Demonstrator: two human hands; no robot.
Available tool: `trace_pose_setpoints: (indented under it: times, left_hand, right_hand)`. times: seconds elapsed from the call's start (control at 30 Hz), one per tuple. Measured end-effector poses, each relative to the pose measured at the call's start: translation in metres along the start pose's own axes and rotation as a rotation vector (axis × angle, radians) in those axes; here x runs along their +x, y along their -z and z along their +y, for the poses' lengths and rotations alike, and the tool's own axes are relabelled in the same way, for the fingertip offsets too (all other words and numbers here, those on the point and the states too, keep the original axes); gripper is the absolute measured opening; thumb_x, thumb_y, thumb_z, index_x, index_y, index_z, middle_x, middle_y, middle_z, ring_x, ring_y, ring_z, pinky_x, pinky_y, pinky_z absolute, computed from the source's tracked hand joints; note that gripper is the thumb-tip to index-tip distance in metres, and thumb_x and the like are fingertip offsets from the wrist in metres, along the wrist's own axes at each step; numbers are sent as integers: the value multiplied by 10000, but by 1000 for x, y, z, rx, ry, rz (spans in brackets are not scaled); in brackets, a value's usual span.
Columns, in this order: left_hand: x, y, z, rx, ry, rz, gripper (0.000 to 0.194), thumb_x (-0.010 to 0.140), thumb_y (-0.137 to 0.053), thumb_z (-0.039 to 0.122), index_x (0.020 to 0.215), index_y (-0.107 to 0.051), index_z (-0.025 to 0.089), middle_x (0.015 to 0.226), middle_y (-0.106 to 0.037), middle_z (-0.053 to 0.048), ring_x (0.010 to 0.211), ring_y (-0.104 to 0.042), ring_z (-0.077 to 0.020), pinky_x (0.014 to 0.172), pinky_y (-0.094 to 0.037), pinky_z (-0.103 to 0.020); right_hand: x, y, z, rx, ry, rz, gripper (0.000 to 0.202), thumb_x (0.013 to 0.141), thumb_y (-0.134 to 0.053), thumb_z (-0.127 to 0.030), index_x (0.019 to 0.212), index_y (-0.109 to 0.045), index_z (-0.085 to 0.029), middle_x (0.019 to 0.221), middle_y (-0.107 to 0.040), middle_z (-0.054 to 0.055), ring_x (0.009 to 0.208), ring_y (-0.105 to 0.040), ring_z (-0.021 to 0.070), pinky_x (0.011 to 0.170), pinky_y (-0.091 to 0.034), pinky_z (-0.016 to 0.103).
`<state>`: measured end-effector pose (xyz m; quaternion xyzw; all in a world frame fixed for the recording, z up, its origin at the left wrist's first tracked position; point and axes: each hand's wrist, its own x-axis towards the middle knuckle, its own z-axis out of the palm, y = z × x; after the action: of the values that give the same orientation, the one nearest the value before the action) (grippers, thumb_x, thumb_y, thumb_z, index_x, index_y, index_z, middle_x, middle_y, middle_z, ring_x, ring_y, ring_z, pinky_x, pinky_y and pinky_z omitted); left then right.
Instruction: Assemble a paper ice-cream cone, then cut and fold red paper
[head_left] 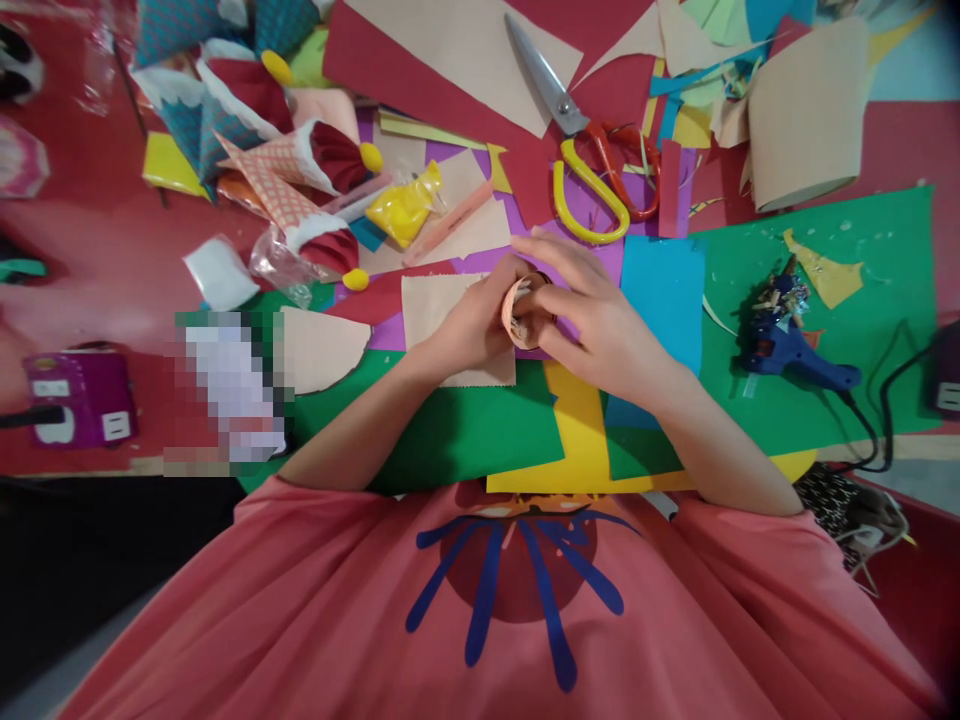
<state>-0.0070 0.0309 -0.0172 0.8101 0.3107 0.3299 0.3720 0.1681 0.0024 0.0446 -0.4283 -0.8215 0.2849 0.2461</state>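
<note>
A small rolled paper cone (513,322), peach with a pattern, is between my hands, its round mouth facing up toward me. My left hand (474,318) is closed around its left side. Fingers of my right hand (600,315) reach into the mouth and pinch the cone's right wall, while another finger stretches out beyond it. The lower part of the cone is hidden. Under my hands lies a beige rectangle of fabric or paper (431,310) on purple and green sheets. A beige rounded piece (319,350) rests left of my left forearm.
Large scissors (566,115) with red and yellow handles lie beyond my hands. A blue glue gun (799,345) with a cable is at right. Several finished paper cones (281,195) and a yellow bag (405,205) sit upper left. A beige paper tube (806,115) stands upper right.
</note>
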Motion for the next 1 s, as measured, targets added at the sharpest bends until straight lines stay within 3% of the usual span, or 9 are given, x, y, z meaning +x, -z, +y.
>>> trace_pose_setpoints:
  times: [0.17, 0.37, 0.47, 0.67, 0.83, 1.0]
  left_hand:
    - [0, 2, 1, 50, 17, -52, 286, 805, -633, 309, 975, -416, 232, 840, -584, 2, 661, -552, -129, 566, -412, -268]
    - [1, 2, -1, 179, -100, -76, 273, 768, -606, 258, 960, -416, 214, 838, -571, -16, 681, -546, -147, 565, -411, -267]
    - [0, 1, -2, 204, -73, -93, 248, 782, -560, 234, 984, -422, 194, 865, -594, -38, 728, -571, -157, 590, -432, -266]
    - [-4, 0, -3, 160, 111, -91, 311, 812, -578, 300, 1076, -443, 206, 906, -642, -19, 733, -609, -137, 634, -466, -250]
    - [-3, 2, -4, 139, 37, -49, 303, 807, -599, 339, 1026, -449, 193, 876, -638, -22, 704, -613, -147, 589, -462, -255]
    - [-1, 0, -7, 193, -12, -70, 331, 805, -597, 370, 1033, -461, 173, 883, -665, -64, 727, -645, -188, 575, -466, -278]
  right_hand:
    - [-1, 10, 4, -22, 39, -41, 141, 810, -593, -157, 778, -656, -278, 1379, -555, -45, 1393, -388, 275, 1189, -317, 524]
    - [-3, 8, 4, -140, 112, -95, 102, 813, -593, -208, 725, -645, -200, 1428, -507, 83, 1370, -420, 312, 1155, -371, 494]
    - [-3, 6, 0, -185, 127, -72, 140, 830, -554, -216, 727, -644, -183, 1427, -498, 112, 1395, -387, 308, 1155, -368, 480]
    - [-1, 3, -1, -103, 100, -76, 111, 840, -553, -189, 768, -638, -185, 1474, -454, 45, 1434, -325, 287, 1167, -351, 491]
    - [0, 3, 4, -66, 100, -89, 121, 805, -635, -190, 685, -623, -202, 1448, -488, -10, 1442, -304, 291, 1184, -336, 489]
    - [1, 3, 8, -79, 138, -91, 129, 793, -661, -178, 674, -624, -208, 1424, -510, -37, 1400, -379, 308, 1156, -379, 497]
